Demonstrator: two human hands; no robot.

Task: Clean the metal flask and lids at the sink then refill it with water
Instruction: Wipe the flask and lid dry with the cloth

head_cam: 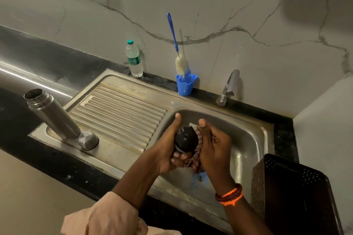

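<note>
Step in hand: wiping the dark lid (186, 140), lower centre, over the sink (246, 150).
Left hand (168, 148): closed around the lid.
Right hand (212, 148): clutching a checked cloth (196, 160) against it.
Flask (51, 114): open, centre left of the frame on the drainboard, steel cap (88, 140) beside it.
Left to do: refill; whether the flask is washed, I cannot tell.

Flask (52, 115) on drainboard (122, 112); left of basin (248, 139)

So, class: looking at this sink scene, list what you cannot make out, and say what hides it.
Head view only:
- Underside of the round black lid: covered by the left hand and checked cloth.
- Sink basin drain: behind both hands.
- Small clear plastic bottle label: too small.
- Dark perforated basket: cut off by the frame edge.
</note>
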